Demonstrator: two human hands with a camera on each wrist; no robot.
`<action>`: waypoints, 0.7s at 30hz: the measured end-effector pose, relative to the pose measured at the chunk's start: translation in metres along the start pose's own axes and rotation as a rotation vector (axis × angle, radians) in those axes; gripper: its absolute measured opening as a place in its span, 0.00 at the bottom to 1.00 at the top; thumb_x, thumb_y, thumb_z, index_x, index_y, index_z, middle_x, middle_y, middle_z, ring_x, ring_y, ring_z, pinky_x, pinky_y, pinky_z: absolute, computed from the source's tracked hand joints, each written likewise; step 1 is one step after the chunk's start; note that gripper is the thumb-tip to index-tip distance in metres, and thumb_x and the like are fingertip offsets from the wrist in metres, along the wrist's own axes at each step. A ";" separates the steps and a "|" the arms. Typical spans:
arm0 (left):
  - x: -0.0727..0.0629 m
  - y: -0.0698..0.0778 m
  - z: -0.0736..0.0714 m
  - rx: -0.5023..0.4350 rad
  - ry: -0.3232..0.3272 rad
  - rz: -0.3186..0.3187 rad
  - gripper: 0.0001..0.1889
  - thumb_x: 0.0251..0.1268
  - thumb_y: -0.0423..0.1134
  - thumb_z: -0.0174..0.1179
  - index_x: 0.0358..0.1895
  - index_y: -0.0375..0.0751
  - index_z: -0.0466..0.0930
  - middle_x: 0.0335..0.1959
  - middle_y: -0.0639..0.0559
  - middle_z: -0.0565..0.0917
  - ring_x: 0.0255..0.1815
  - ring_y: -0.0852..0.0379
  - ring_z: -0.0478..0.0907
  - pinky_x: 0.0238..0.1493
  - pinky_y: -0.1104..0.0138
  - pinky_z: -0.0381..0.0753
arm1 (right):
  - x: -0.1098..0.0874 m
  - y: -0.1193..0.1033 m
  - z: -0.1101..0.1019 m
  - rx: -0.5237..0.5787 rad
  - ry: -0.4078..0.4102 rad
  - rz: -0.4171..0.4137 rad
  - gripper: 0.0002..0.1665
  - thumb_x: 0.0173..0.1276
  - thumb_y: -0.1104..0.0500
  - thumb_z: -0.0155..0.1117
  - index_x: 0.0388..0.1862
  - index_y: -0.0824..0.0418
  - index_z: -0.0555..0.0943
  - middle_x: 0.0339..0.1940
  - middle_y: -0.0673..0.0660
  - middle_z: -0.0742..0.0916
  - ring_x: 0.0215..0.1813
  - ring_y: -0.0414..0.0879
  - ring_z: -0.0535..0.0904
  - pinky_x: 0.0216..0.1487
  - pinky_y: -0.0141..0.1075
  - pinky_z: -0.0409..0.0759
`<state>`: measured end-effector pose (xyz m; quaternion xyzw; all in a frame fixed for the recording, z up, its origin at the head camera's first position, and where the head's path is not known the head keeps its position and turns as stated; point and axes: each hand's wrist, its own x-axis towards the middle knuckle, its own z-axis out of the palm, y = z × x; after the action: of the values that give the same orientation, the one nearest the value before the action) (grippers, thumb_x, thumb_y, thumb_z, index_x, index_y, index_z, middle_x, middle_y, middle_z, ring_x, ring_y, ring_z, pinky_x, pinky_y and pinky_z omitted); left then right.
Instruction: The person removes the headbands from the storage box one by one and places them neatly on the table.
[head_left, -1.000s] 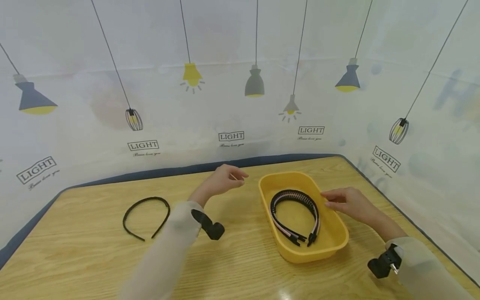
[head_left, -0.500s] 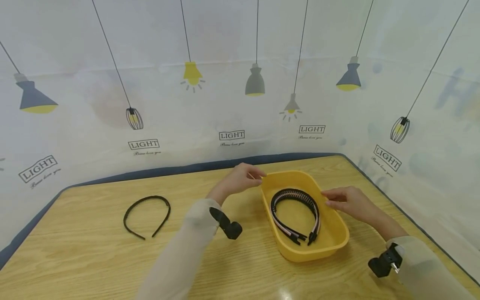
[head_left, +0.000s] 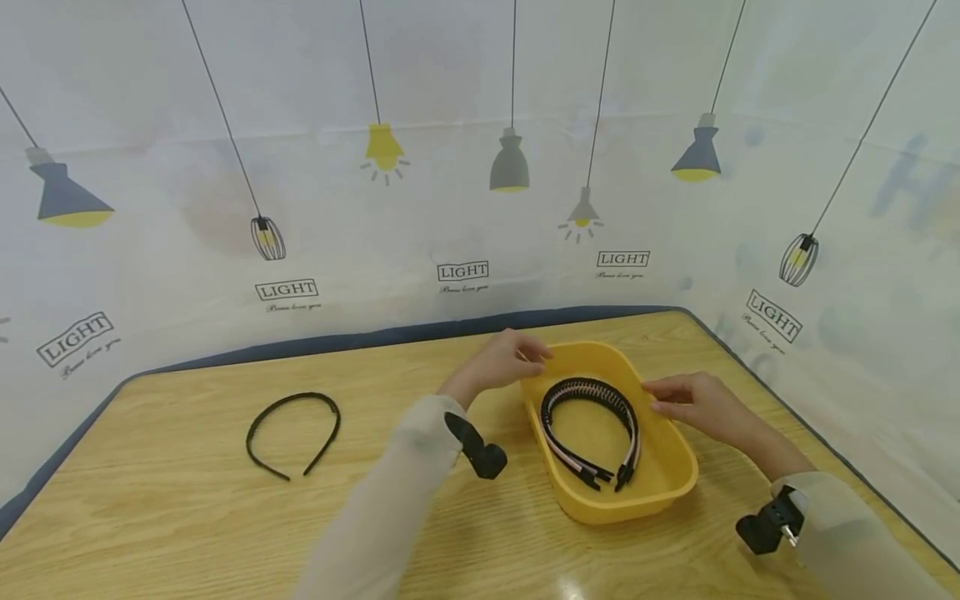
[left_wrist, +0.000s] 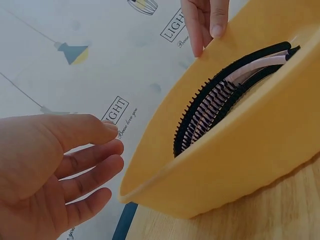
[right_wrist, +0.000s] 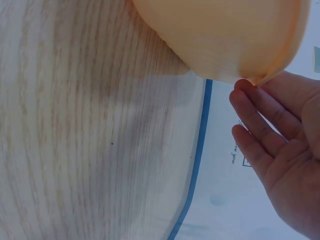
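Observation:
In the head view a yellow plastic bin (head_left: 588, 512) stands on the table, slightly turned. Inside it lie several headbands (head_left: 592, 390) nested together, black and pink with toothed inner edges. My right hand (head_left: 705, 408) pinches the bin's right rim, thumb on the inner side and fingertips on the outer side, as the right wrist view also shows. My left hand (head_left: 502, 360) is at the bin's far left corner with fingers loosely bent; in the left wrist view its fingertips (left_wrist: 116, 146) stand just off the rim. A single thin black headband (head_left: 294, 395) lies on the table to the left.
The wooden table (head_left: 172, 500) is bordered by a dark blue edge (head_left: 375, 340). A white cloth backdrop (head_left: 315, 183) with printed lamps rises behind it and along both sides. Black camera mounts (head_left: 480, 450) sit on both wrists.
My left hand has moved right, from over the table to the bin's left rim. The right hand stays on the right rim, and the bin and headbands look unmoved.

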<state>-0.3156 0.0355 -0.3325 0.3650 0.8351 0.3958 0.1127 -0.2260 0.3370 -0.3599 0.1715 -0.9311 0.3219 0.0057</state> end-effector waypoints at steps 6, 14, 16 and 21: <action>0.008 0.004 0.008 -0.001 0.009 -0.004 0.13 0.62 0.32 0.57 0.50 0.37 0.80 0.41 0.48 0.81 0.42 0.55 0.76 0.40 0.69 0.76 | 0.000 0.001 0.000 0.002 0.000 0.008 0.22 0.64 0.60 0.61 0.53 0.73 0.76 0.47 0.68 0.81 0.46 0.57 0.80 0.39 0.35 0.80; 0.015 0.006 0.020 0.004 0.004 -0.028 0.13 0.63 0.32 0.57 0.50 0.35 0.80 0.39 0.48 0.81 0.40 0.57 0.77 0.38 0.70 0.75 | 0.001 0.002 0.001 0.010 0.001 0.011 0.23 0.64 0.60 0.61 0.53 0.73 0.76 0.47 0.68 0.81 0.46 0.56 0.80 0.39 0.35 0.80; 0.017 0.006 0.023 0.009 0.003 -0.029 0.13 0.63 0.32 0.57 0.50 0.35 0.80 0.39 0.48 0.81 0.39 0.57 0.77 0.37 0.71 0.75 | 0.001 0.002 0.001 0.008 0.002 0.007 0.22 0.64 0.60 0.61 0.53 0.73 0.76 0.47 0.68 0.81 0.46 0.57 0.80 0.39 0.35 0.80; 0.020 0.007 0.027 -0.010 0.009 -0.033 0.13 0.63 0.31 0.57 0.49 0.35 0.80 0.39 0.48 0.82 0.37 0.57 0.76 0.36 0.70 0.75 | 0.001 0.001 0.000 0.005 0.002 0.007 0.22 0.64 0.60 0.61 0.54 0.73 0.76 0.48 0.69 0.81 0.46 0.57 0.80 0.39 0.35 0.80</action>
<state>-0.3135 0.0683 -0.3432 0.3488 0.8394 0.3999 0.1173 -0.2270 0.3374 -0.3608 0.1679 -0.9308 0.3246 0.0050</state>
